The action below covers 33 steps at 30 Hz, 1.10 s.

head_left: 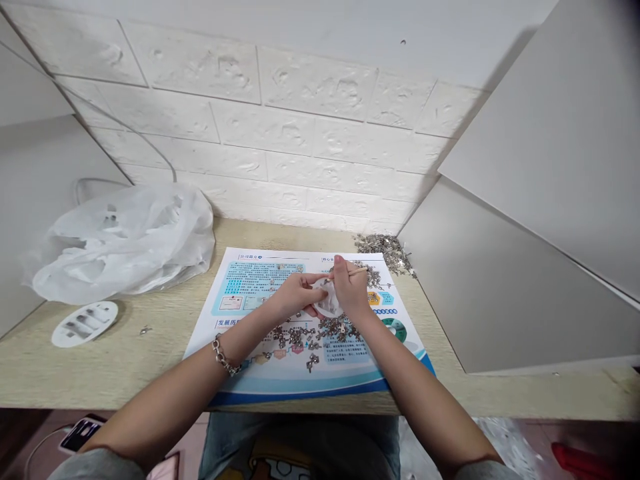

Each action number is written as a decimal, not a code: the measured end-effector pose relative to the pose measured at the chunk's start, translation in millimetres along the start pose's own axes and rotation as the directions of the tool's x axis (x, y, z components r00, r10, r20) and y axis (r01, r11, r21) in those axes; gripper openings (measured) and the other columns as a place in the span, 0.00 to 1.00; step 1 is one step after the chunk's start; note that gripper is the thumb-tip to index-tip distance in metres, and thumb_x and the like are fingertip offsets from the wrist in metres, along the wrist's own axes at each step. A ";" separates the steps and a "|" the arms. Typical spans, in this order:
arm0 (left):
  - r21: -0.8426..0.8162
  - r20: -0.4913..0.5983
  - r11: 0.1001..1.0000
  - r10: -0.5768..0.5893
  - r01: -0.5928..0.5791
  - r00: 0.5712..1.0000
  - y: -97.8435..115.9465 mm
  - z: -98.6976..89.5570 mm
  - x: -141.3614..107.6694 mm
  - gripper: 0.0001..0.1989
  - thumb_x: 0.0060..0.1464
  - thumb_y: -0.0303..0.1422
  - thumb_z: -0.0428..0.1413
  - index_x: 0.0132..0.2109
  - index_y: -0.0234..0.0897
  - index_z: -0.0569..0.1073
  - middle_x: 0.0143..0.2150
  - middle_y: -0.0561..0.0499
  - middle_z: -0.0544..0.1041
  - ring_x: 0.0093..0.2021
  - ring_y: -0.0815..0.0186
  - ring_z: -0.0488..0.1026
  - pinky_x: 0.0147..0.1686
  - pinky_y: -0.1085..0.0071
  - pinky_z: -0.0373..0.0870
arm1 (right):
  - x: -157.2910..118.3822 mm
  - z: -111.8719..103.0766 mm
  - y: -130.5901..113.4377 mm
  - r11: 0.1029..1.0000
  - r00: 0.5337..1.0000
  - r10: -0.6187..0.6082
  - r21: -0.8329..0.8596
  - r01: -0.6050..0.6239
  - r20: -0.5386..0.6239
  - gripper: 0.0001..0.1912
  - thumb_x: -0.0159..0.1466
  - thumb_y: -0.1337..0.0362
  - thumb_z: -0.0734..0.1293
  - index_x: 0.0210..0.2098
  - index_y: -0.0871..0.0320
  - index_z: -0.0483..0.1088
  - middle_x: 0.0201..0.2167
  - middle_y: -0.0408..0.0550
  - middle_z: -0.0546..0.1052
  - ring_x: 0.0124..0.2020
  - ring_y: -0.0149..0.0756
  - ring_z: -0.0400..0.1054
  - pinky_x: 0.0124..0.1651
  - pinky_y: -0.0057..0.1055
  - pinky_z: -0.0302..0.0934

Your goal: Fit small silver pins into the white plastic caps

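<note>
Over the printed sheet (310, 390), my left hand (295, 293) is closed on the edge of a small white disc (329, 303). My right hand (350, 287) pinches a thin, light wooden stick (357, 271) and rests against the disc's right side. What the stick's tip touches is hidden by my fingers. Below both hands, many small silvery metal pieces (295, 335) lie loose on the sheet. Another white oval disc (85, 324), bearing several metal pieces, lies at the left of the table.
A crumpled white plastic bag (130, 240) stands at the back left. A heap of metal pieces (385, 252) lies at the back right, against a white panel (500, 287). One loose metal piece (145, 331) is near the left disc. A phone (83, 432) sits below the table edge.
</note>
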<state>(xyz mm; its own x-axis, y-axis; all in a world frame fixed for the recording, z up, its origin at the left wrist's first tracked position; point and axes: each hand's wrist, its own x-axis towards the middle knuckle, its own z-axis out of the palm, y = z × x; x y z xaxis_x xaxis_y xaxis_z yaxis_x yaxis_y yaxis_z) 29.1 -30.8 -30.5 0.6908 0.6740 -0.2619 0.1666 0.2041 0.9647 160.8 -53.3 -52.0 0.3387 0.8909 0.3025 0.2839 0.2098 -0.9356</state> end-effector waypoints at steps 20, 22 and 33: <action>-0.034 0.064 0.999 0.020 -0.018 0.998 -1.7 -0.6 1.3 0.25 0.47 0.29 0.54 0.54 0.36 0.66 0.27 0.50 0.74 0.23 0.71 0.71 0.22 0.76 0.70 | -0.2 -2.3 -3.6 1.000 0.999 -0.004 0.012 0.004 -0.040 0.23 0.61 0.50 0.55 0.16 0.58 0.58 0.11 0.39 0.55 0.15 0.25 0.50 0.18 0.24 0.47; -0.029 0.077 0.999 0.018 -0.016 0.997 -1.2 0.0 0.7 0.24 0.47 0.29 0.54 0.54 0.35 0.66 0.28 0.49 0.74 0.24 0.70 0.72 0.23 0.76 0.70 | 0.2 -3.3 -4.1 1.000 1.000 0.005 0.000 -0.005 -0.030 0.24 0.60 0.49 0.55 0.15 0.58 0.57 0.12 0.39 0.55 0.15 0.25 0.50 0.19 0.24 0.47; -0.028 0.092 0.999 0.021 -0.018 0.996 -5.3 2.2 3.0 0.24 0.48 0.29 0.54 0.54 0.34 0.66 0.28 0.49 0.75 0.25 0.69 0.73 0.23 0.75 0.71 | 2.7 -5.7 -3.9 0.994 0.995 0.089 0.063 -0.086 -0.047 0.25 0.60 0.48 0.56 0.13 0.58 0.56 0.10 0.39 0.57 0.14 0.25 0.52 0.20 0.25 0.49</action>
<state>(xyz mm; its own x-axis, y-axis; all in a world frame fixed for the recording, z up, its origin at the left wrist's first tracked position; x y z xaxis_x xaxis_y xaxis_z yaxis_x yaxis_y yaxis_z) 31.9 -31.5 -36.4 0.7557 0.6102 -0.2381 0.1342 0.2115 0.9681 165.7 -54.0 -46.4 0.4047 0.8860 0.2263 0.1969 0.1572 -0.9677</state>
